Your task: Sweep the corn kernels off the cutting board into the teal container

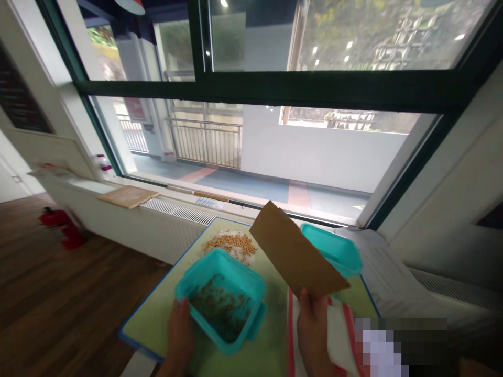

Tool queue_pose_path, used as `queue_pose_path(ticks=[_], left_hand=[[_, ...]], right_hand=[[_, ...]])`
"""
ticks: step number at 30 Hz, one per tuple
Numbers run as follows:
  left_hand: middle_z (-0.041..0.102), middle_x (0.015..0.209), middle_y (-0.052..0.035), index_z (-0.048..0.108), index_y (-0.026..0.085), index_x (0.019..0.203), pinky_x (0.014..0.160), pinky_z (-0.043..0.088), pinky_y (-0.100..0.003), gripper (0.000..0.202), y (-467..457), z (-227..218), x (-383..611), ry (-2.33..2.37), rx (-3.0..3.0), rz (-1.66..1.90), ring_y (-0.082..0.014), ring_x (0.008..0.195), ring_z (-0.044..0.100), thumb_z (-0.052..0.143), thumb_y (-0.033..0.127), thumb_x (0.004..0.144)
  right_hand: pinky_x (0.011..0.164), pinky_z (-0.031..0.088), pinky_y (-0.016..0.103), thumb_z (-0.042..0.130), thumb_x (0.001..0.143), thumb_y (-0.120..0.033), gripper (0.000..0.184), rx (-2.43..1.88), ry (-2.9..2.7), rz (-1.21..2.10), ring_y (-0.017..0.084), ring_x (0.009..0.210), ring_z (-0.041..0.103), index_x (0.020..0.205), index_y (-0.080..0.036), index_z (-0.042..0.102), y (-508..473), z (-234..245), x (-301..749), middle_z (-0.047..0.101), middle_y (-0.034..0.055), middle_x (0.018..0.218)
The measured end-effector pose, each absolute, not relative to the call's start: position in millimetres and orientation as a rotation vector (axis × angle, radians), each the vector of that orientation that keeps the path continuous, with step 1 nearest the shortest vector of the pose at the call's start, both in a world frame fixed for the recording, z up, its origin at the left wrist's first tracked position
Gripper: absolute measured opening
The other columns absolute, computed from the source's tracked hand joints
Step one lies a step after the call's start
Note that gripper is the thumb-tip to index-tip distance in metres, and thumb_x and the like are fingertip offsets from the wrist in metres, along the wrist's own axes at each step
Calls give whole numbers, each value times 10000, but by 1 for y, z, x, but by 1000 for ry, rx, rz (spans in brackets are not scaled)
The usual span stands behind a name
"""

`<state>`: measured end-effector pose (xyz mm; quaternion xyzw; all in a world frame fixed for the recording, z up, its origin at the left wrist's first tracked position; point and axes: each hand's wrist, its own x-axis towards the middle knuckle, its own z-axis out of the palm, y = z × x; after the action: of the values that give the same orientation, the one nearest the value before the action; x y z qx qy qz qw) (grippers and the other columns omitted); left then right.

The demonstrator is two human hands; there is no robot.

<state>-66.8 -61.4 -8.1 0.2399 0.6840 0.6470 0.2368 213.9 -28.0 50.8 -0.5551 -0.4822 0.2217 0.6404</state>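
Note:
My left hand (179, 331) grips the near-left edge of a teal plastic container (220, 299) that holds a thin layer of brown grains. It sits tilted over a light green mat (165, 309). My right hand (311, 325) pinches the lower corner of a brown cardboard sheet (295, 252), held up at a slant to the right of the container. Behind the container lies a pile of white rice and tan beans (232, 245) on the mat. A second teal container (333, 252) stands behind the cardboard, partly hidden by it.
A red-and-white cloth (337, 335) lies at the mat's right side. A low white radiator ledge with a wooden board (128, 196) runs under the large window. A red fire extinguisher (63, 226) lies on the wooden floor at left.

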Motion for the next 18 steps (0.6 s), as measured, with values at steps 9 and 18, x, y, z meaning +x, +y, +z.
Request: queue_pose_path(ticks=[9,18], left_hand=[[664,1019,-153,627,158,1006,962,422,-471,516,-74,18,-54,1833,990,1736,-334,1035,596,419,600,841],[649,1151,-156,614,147,1098,1024,395,-469,562,-67,9,-60,1675,961,1757,-332,1134,575,490,612,806]], right_hand=[[958,422,409,587,761,-489,603,-1210,-1058,549,258,1097,563,1257,-153,512,-11,38,217,639,123,1172],[796,465,389,632,673,-457,512,-1265,-1040,465,280,908,605,1078,-151,572,-4,38,219,673,92,935]])
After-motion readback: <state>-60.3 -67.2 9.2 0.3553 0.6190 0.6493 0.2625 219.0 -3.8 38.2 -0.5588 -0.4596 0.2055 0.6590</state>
